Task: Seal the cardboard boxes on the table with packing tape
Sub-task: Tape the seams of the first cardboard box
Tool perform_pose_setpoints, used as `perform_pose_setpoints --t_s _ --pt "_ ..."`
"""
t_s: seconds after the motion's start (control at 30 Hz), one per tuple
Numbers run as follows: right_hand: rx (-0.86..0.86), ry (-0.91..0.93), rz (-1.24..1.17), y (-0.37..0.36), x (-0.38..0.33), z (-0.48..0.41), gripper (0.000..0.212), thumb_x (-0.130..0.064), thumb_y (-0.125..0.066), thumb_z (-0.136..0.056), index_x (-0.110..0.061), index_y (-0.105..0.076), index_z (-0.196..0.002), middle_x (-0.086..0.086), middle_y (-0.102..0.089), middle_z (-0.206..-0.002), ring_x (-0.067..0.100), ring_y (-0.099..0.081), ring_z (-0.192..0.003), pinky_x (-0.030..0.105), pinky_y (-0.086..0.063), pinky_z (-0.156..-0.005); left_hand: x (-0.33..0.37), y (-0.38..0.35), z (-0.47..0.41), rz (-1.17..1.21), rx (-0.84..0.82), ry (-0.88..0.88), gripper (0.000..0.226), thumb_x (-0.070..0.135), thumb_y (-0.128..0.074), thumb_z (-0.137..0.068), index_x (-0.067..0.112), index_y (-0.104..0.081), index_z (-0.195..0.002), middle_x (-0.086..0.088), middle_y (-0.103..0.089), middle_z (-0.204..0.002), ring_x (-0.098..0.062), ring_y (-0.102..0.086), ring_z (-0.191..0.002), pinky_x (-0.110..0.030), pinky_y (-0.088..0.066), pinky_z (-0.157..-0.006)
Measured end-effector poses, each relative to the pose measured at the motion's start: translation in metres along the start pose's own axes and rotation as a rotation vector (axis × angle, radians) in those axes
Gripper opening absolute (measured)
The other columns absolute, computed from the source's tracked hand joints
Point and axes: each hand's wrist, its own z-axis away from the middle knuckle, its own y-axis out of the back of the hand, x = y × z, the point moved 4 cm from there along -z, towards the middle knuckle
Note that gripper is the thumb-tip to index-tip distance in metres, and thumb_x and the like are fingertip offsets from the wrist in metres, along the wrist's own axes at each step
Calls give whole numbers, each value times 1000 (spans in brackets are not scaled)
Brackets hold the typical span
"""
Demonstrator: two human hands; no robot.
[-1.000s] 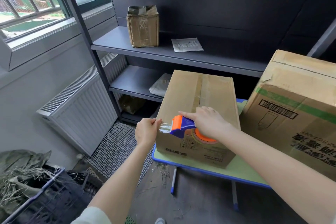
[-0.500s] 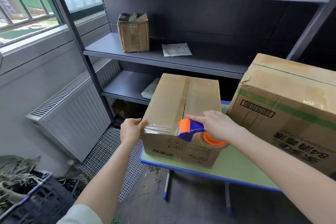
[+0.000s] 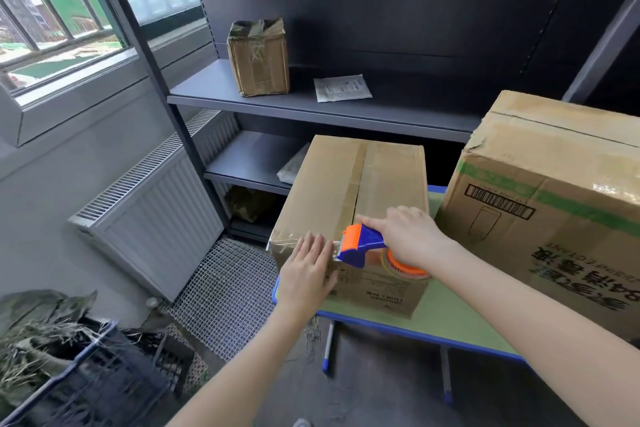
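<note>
My one camera sits on my head, looking forward and down along both forearms. It is close over the green, blue-edged bench (image 3: 446, 314), facing the dark grey metal shelving (image 3: 311, 107), with the barred window (image 3: 52, 21) off to my left.

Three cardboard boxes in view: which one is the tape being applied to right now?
The plain box at the table's left end, under both hands: left hand flat on its front, right hand holding the tape dispenser. The green-striped box and the shelf box are untouched.
</note>
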Motion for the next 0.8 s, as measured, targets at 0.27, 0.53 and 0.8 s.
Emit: perform_pose_setpoints --t_s 0.27,0.53,0.8 --pt "-14 -9 -9 -1 1 -1 65 -30 -47 -97 -34 -9 -149 12 -47 -128 29 -41 -121 38 -33 -99 1 1 -9 14 83 -35 51 29 -86 -64 3 -71 -105 -12 -71 -105 -29 -66 -102 -44 -53 -90" --pt "-51 -2 23 1 -1 -6 63 -28 -46 -98 -35 -10 -149 12 -46 -130 30 -41 -123 39 -32 -100 11 -8 -10 185 160 -128 48 42 -43 -92 7 -71 -109 -2 -69 -113 -19 -65 -106 -33 -40 -98" --pt "-43 -20 16 3 -15 -20 65 -25 -49 -97 -34 -11 -149 13 -48 -128 31 -42 -122 39 -34 -98 -17 -8 -16 131 213 -230 44 38 -41 -95 10 -72 -106 -2 -70 -110 -17 -66 -103 -30 -44 -99"
